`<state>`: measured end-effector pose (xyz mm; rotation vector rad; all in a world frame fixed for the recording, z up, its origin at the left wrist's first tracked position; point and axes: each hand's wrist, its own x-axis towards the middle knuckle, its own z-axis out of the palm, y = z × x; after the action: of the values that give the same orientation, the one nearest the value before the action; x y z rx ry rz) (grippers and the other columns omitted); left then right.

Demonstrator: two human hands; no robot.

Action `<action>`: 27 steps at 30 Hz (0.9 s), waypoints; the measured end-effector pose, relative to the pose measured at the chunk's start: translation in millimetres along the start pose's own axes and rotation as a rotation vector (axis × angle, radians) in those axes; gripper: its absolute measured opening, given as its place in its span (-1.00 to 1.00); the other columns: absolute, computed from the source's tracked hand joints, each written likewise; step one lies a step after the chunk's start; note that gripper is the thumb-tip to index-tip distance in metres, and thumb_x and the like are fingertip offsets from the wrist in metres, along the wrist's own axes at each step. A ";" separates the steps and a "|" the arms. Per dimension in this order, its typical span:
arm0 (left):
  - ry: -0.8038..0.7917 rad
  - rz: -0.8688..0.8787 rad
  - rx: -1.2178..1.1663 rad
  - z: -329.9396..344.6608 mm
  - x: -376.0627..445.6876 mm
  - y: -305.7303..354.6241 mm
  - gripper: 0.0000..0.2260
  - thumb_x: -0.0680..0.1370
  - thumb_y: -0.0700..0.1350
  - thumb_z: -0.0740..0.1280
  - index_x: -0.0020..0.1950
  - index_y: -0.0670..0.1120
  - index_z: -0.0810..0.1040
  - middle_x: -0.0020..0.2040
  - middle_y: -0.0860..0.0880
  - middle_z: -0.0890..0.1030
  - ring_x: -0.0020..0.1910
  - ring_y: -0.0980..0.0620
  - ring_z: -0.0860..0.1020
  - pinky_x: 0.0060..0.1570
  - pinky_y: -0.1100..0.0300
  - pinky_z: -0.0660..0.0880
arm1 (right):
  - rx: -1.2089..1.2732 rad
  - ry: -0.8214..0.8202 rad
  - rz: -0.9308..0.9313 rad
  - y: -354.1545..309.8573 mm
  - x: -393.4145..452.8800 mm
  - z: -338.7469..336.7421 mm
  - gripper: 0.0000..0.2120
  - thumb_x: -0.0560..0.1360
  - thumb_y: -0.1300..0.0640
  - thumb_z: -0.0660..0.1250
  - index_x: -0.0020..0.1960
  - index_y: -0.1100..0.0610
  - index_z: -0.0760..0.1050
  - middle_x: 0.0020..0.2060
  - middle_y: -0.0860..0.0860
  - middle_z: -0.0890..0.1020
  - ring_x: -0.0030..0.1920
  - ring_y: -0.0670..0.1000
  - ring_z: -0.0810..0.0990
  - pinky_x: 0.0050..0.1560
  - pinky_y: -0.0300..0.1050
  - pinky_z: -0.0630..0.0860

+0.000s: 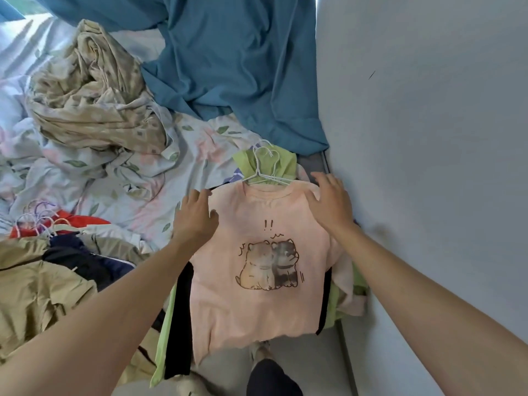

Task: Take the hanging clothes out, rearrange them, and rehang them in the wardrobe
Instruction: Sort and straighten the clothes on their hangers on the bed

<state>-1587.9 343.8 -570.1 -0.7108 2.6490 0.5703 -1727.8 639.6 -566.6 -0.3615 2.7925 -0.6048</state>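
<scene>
A pink T-shirt [257, 310] with a cartoon print lies flat on top of a stack of clothes at the bed's edge, still on a white hanger [267, 174]. My left hand [195, 217] rests flat on its left shoulder, fingers straight. On the right shoulder lies my right hand [330, 202], also flat and open. Green [281, 164] and black [183, 324] garments stick out from under the pink shirt. A second pile of hung clothes [57, 252], khaki, navy and red, lies at the left with its hangers bunched together.
A white wall or wardrobe side [428, 138] stands close on the right. A teal cloth [234, 67] hangs at the back. Crumpled beige bedding [94, 104] lies on the floral sheet [137, 178]. Floor [314, 367] shows below the stack.
</scene>
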 end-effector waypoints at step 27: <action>0.138 -0.403 -0.115 -41.2 -232.1 -422.3 -0.58 0.67 0.16 0.20 0.48 0.01 0.41 0.33 -0.01 0.51 0.30 -0.09 0.48 0.18 -0.05 0.50 | -0.149 -0.427 -0.478 -376.4 -171.5 236.6 -0.52 0.64 -0.16 0.27 0.48 0.03 0.42 0.33 0.00 0.51 0.38 0.11 0.43 0.30 0.07 0.44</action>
<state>-1181.5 81.9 -560.3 -1.3205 2.5015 0.5753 -1426.3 270.8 -577.6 -1.0700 2.3442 -0.3538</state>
